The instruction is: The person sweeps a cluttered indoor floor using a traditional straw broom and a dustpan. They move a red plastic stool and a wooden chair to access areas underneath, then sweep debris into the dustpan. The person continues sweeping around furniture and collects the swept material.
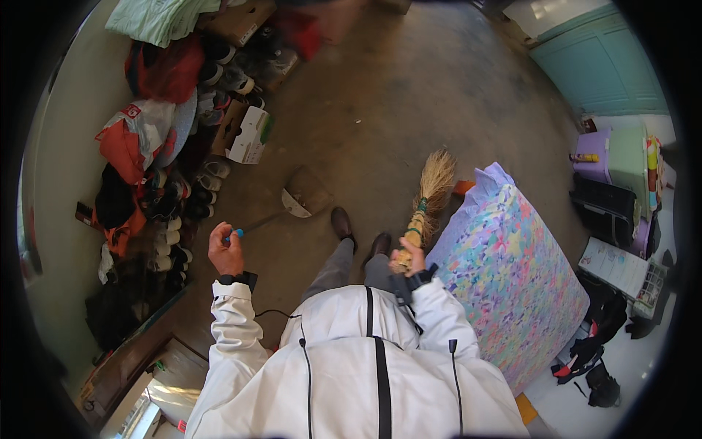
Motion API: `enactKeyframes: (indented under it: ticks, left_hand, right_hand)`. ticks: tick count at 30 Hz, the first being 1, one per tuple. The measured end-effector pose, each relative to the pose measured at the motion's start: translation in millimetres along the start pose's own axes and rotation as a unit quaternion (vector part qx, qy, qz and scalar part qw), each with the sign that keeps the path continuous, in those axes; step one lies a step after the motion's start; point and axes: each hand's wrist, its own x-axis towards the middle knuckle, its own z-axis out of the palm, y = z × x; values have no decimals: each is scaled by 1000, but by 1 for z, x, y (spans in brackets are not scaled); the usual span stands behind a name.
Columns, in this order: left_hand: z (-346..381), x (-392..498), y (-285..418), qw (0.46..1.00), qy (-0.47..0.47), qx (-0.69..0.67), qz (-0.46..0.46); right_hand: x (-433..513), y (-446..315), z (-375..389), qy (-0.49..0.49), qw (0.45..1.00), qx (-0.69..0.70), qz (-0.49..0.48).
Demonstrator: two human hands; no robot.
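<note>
My left hand [226, 249] is closed around the blue-tipped handle of a long-handled dustpan [313, 189]. The dustpan's scoop rests on the floor ahead of my feet, with some debris at its pale rear edge. In my right hand [408, 257] is the bound grip of a straw broom [436, 175], tied with green bands. Its bristles point forward and fan out over the floor, to the right of the dustpan and apart from it. My dark shoes [341, 224] stand between the two tools.
A bed with a floral cover [510, 263] is close on my right. Shoes [214, 174], bags [123, 148] and an open cardboard box [249, 134] crowd the left wall. Storage bins [628, 159] and a black case [603, 211] stand far right, below a teal door panel [603, 66]. A small white scrap [358, 121] lies on the concrete floor.
</note>
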Motion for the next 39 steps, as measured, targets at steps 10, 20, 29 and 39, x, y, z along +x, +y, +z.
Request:
enactKeyframes:
  ticks: [10,20,29,39]
  left_hand:
    - [-2,15,-1,999,-25,0,-21]
    - [-11,27,-9,992,-91,-64,-60]
    - [10,30,-12,967,-141,-125,-171]
    - [24,46,-8,959,-162,-106,-207]
  right_hand:
    - [-18,-19,107,-108,994,-11,-21]
    - [-82,-27,43,-30,998,-28,-41]
    - [19,-13,82,-49,997,-53,-14]
    - [-103,-92,57,-63,989,-59,-117]
